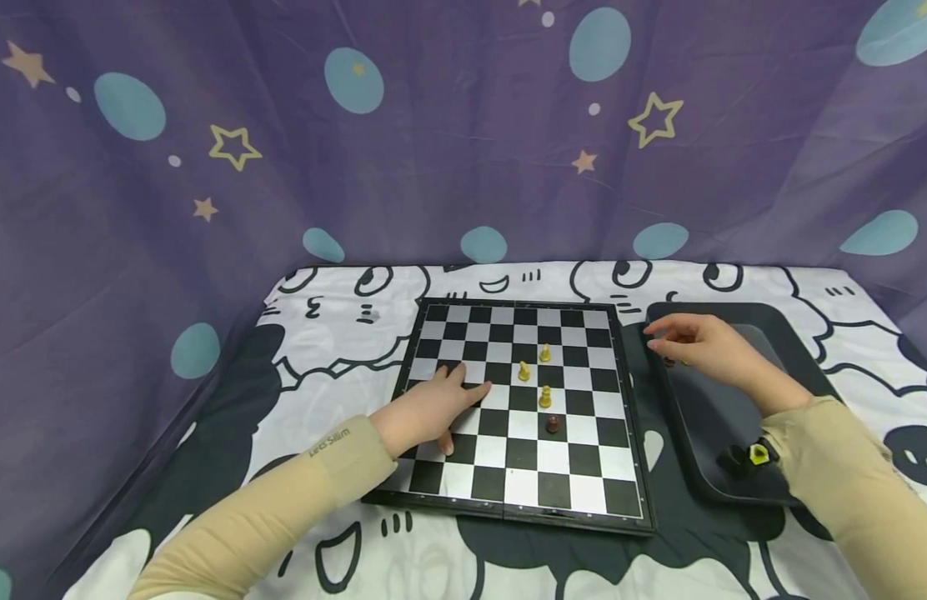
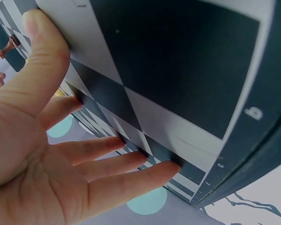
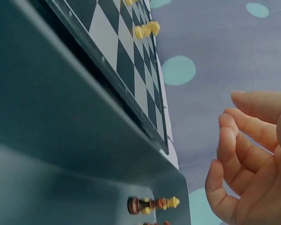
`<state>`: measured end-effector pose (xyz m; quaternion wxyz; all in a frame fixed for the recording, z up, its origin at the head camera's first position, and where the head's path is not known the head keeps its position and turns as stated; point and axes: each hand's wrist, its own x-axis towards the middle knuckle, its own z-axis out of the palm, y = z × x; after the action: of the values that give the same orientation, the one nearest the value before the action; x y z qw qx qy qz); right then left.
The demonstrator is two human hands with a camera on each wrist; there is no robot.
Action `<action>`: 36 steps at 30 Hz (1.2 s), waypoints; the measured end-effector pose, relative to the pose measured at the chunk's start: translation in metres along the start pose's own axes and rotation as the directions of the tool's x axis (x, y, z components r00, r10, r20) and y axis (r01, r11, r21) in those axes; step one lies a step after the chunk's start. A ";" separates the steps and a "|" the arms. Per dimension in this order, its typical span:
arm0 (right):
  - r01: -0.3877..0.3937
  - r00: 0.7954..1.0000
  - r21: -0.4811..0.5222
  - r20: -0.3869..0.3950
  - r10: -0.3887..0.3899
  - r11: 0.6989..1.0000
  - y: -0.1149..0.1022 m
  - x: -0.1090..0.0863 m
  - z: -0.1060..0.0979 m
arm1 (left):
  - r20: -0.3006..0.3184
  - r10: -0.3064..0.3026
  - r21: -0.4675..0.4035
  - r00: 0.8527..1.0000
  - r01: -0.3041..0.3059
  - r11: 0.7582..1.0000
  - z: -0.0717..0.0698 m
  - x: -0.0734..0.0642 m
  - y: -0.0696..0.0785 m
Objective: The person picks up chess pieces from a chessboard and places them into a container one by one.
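Note:
A black-and-white chessboard [image 1: 521, 458] lies flat on the cloth. My left hand [image 1: 432, 406] rests on its left side with fingers spread and touching the squares; the left wrist view shows no piece in that hand [image 2: 42, 140]. Right of it stand three yellow chess pieces, among them a knight [image 1: 523, 372], and one dark brown chess piece [image 1: 553, 424]. Over the far left edge of the black tray [image 1: 704, 417] hovers my right hand [image 1: 692, 340]. Its fingers [image 3: 227, 140] are loosely bent, the thumb apart from them, and nothing shows between.
Several brown and yellow chess pieces [image 3: 147, 205] lie at the tray's far end, partly hidden by my right hand in the head view. The tray stands right of the board. Patterned cloth [image 1: 328, 333] covers the table, and a purple curtain [image 1: 433, 150] hangs behind it.

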<state>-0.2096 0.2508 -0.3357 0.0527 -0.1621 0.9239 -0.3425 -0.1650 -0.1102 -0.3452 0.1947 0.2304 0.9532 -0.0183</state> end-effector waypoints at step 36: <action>0.038 0.987 0.054 0.153 -0.046 0.998 -0.046 0.066 0.056 | 0.004 -0.006 -0.014 1.000 0.006 1.000 0.002 0.000 -0.001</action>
<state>-0.2483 0.1610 -0.3475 0.1209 -0.2061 0.9044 -0.3534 -0.1647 -0.1110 -0.3474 0.1981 0.2262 0.9536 -0.0124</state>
